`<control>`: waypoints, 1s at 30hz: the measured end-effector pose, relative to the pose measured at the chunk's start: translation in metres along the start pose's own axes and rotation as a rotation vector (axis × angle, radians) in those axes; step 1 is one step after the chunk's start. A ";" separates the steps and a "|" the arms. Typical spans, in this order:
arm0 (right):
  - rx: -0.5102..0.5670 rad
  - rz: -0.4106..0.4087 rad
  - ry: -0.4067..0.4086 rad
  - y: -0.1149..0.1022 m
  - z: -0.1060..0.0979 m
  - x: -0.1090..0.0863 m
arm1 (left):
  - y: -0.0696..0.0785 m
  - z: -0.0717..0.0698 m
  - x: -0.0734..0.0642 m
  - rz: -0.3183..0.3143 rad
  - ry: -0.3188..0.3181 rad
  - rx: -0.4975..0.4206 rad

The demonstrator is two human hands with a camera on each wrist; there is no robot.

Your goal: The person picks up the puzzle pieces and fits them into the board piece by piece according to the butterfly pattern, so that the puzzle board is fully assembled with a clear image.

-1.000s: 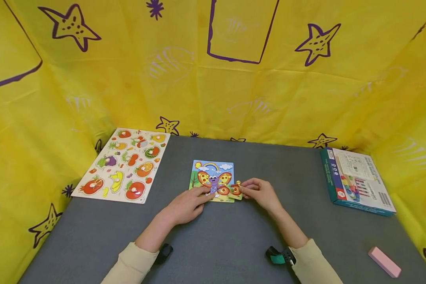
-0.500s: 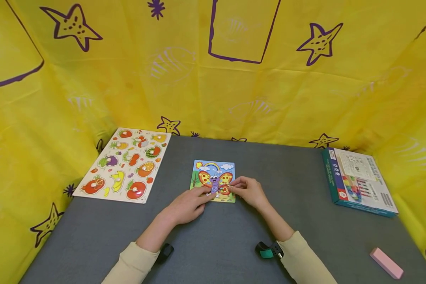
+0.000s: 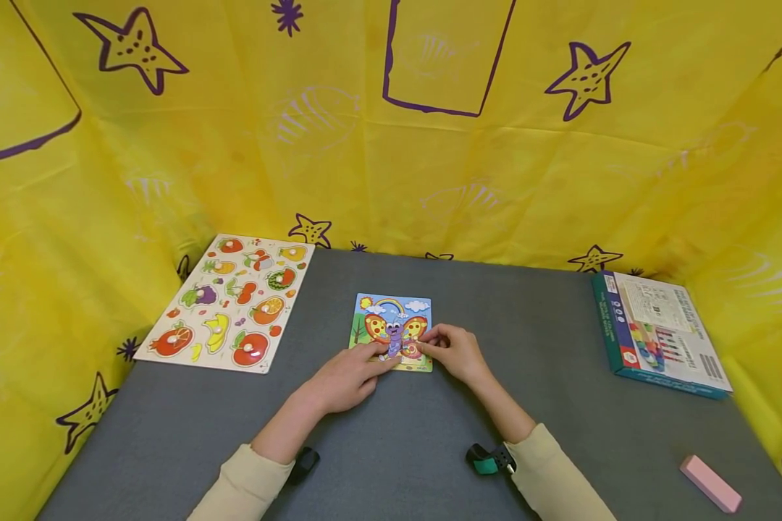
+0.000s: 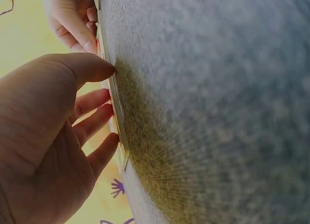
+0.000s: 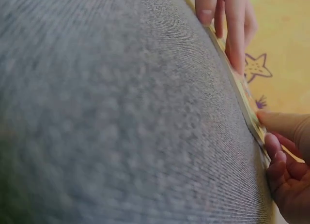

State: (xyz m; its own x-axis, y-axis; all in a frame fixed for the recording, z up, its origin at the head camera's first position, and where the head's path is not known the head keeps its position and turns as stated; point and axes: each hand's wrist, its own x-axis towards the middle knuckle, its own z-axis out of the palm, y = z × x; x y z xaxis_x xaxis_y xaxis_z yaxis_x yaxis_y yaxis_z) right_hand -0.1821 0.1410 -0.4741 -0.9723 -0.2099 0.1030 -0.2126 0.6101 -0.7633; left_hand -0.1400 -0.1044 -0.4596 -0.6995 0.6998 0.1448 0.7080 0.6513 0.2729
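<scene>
A small square butterfly puzzle [image 3: 373, 315] lies flat on the grey table, with a rainbow, sun and clouds along its top. My left hand [image 3: 342, 380] rests its fingers on the lower left part. In the left wrist view, that hand's thumb [image 4: 99, 68] touches the near edge while the other fingertips lie on the board. At the butterfly's lower right wing, my right hand [image 3: 456, 354] pinches a puzzle piece [image 3: 410, 352] between thumb and index finger, over its place. The right wrist view shows the right thumb [image 5: 278, 122] down on the board, other fingers curled beside its edge.
A fruit peg puzzle [image 3: 237, 278] lies at the left. At the right is a boxed set [image 3: 665, 325] with a teal side, and a pink block [image 3: 710, 483] sits near the front right. Yellow patterned cloth [image 3: 378, 181] walls the table's back and sides.
My right hand has moved left with the puzzle piece, from beyond the board's right edge to over the lower right wing, where the piece has come down. My left hand stays nearly still.
</scene>
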 end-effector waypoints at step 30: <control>-0.046 0.002 0.033 -0.001 0.005 0.001 | 0.002 0.001 0.001 -0.020 -0.037 0.070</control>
State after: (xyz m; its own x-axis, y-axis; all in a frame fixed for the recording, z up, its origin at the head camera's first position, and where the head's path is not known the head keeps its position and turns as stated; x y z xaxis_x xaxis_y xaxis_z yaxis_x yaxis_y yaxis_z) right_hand -0.1818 0.1360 -0.4765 -0.9753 -0.1833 0.1233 -0.2140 0.6454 -0.7333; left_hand -0.1390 -0.1018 -0.4601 -0.7107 0.6957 0.1042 0.6997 0.6836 0.2076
